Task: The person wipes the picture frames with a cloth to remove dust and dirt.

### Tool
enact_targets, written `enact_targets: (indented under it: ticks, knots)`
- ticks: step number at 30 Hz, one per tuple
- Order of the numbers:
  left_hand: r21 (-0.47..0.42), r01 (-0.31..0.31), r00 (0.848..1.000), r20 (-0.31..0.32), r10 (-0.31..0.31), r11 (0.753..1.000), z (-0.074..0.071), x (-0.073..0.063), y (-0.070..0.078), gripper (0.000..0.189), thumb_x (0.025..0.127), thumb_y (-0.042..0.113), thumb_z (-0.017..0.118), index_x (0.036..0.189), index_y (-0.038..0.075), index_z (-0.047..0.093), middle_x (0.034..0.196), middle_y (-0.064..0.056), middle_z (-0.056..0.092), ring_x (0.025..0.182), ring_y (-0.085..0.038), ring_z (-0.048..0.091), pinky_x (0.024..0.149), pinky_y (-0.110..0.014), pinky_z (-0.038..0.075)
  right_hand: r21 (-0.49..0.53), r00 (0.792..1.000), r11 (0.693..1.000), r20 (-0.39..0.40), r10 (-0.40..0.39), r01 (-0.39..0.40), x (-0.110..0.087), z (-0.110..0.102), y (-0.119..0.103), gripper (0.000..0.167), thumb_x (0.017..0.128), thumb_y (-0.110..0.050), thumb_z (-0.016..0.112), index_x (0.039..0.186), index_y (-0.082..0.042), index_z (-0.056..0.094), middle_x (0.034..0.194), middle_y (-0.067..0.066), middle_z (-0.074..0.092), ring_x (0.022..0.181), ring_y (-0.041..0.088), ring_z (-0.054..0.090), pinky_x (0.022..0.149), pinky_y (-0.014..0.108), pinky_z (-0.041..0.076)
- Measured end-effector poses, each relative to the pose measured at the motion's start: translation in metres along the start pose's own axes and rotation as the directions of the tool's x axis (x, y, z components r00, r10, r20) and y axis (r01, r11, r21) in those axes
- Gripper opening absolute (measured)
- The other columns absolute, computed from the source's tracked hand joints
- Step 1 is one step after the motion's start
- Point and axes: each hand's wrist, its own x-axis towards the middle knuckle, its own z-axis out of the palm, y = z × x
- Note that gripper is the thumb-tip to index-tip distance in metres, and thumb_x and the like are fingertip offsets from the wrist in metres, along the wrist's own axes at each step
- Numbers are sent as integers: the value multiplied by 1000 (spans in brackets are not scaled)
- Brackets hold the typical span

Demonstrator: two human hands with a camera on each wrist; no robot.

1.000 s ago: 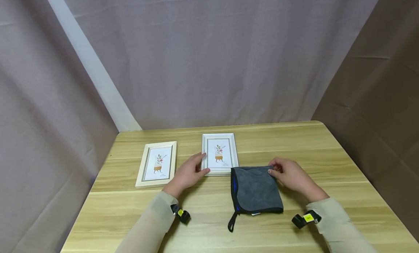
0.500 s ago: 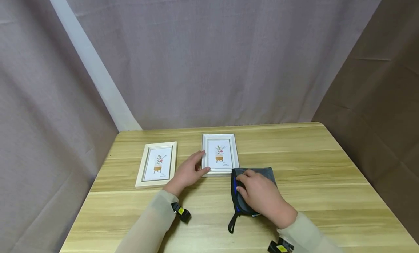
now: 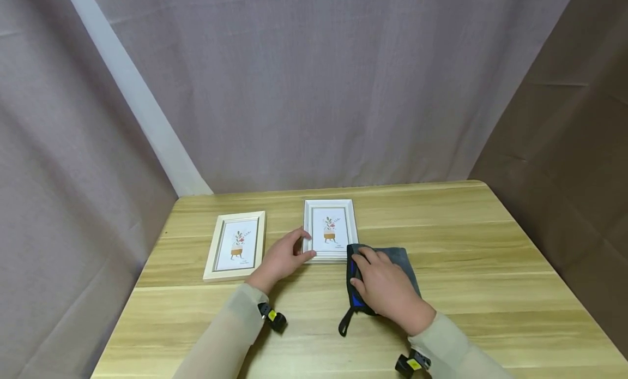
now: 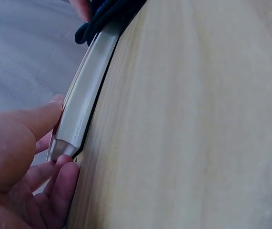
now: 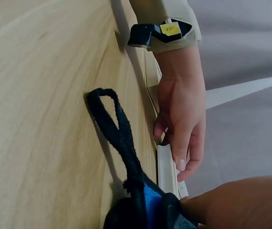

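Observation:
A white picture frame (image 3: 330, 226) with a potted-plant print lies on the table. My left hand (image 3: 281, 260) holds its left edge near the lower corner; in the left wrist view the thumb lies over the frame's rim (image 4: 85, 90) and fingers touch its corner. A folded grey cloth (image 3: 399, 258) with black trim, blue inside and a hanging loop lies at the frame's lower right, its upper left corner overlapping the frame. My right hand (image 3: 385, 289) grips the cloth from above, covering much of it. In the right wrist view the cloth's loop (image 5: 119, 133) sticks out over the table.
A cream picture frame (image 3: 210, 259) with a like print lies to the left of my left hand. The wooden table (image 3: 490, 270) ends at the back against a grey-mauve curtain (image 3: 319, 95). A brown curtain (image 3: 579, 122) hangs on the right.
My right hand has moved left from the cloth's upper right corner onto its left part, and the cloth has shifted slightly up onto the white frame's corner. The left hand stays put.

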Motion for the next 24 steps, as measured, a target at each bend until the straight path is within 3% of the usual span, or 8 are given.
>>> enact_targets:
  ticks: [3, 14, 24]
  knots:
    - [4, 4, 1000, -2, -4, 1000, 0, 0, 0, 39, 105, 42, 77, 135, 23, 64, 87, 0, 59, 74, -15, 52, 67, -35, 46, 8, 1000, 1000, 9, 7, -7, 3, 1, 3, 55, 103, -31, 80, 145, 2, 67, 151, 23, 60, 130, 47, 62, 87, 60, 62]
    - [20, -10, 1000, -13, 10, 1000, 1, -1, -1, 36, 104, 44, 78, 129, 22, 65, 86, 1, 57, 73, -16, 51, 69, -36, 46, 22, 999, 1000, 36, 10, -11, 24, -2, 11, 44, 109, -28, 73, 140, 3, 71, 145, 27, 62, 129, 47, 63, 103, 58, 57]
    - [14, -7, 1000, -13, 7, 1000, 1, -1, 0, 30, 103, 45, 79, 121, 26, 66, 85, 3, 58, 74, -16, 53, 68, -36, 46, -7, 998, 1000, 57, 3, -2, 37, -1, 11, 41, 111, -22, 68, 142, 4, 70, 149, 32, 58, 130, 49, 61, 97, 56, 61]
